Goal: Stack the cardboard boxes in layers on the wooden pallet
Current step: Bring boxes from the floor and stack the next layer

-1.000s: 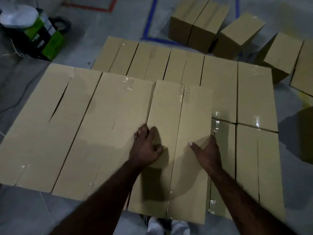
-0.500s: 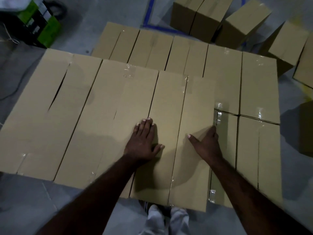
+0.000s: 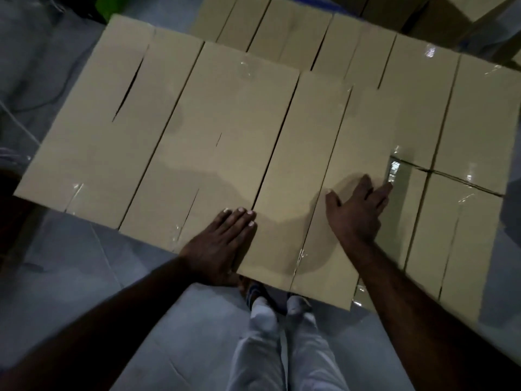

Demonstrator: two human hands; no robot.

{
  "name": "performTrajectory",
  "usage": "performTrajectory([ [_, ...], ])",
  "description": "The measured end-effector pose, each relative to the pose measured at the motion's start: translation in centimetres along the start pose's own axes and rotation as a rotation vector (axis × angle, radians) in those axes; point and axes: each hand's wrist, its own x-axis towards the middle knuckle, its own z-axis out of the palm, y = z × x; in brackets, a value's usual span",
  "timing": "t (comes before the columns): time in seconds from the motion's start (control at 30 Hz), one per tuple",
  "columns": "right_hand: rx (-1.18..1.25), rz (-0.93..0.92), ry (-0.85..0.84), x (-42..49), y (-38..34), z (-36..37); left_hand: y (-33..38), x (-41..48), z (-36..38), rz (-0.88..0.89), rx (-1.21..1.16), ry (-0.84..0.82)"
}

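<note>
Left hand (image 3: pixel 222 244) is pressing flat at the cardboard box's (image 3: pixel 307 153) seven o'clock corner. Right hand (image 3: pixel 356 213) is resting splayed at four o'clock.

Plain tan across the nearest box (image 3: pixel 304 170), no print on it, only dark seam lines running lengthwise. Left of it, the neighbouring box (image 3: pixel 220 131) showed the same flat tan, with a dark slit of a seam. At its right edge, clear tape (image 3: pixel 394 167) flashed white in the light. Beyond it, the far row of boxes (image 3: pixel 282 32) was a duller, shadowed tan. Below it, the floor (image 3: pixel 70 263) read blue-grey and the trousers (image 3: pixel 282 356) were pale, near white. Far up-left of it sat a green object (image 3: pixel 103 7), bright against the gloom.
</note>
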Motion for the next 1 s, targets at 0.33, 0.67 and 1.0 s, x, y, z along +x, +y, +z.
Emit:
performTrajectory([
  [0.33, -0.051, -0.024, -0.098, -0.5, 1.3, -0.1, -0.5, -0.1, 0.6, 0.038, -0.012, -0.028],
  [0.67, -0.166, -0.434, -0.058, 7.7, -5.7, -2.4, -0.1, -0.1, 0.4, 0.039, -0.040, 0.160],
  [1.0, -0.311, -0.552, -0.108, 12.9, -10.2, -0.5, 4.0, 8.3, -0.6, -0.568, -0.134, 0.274],
])
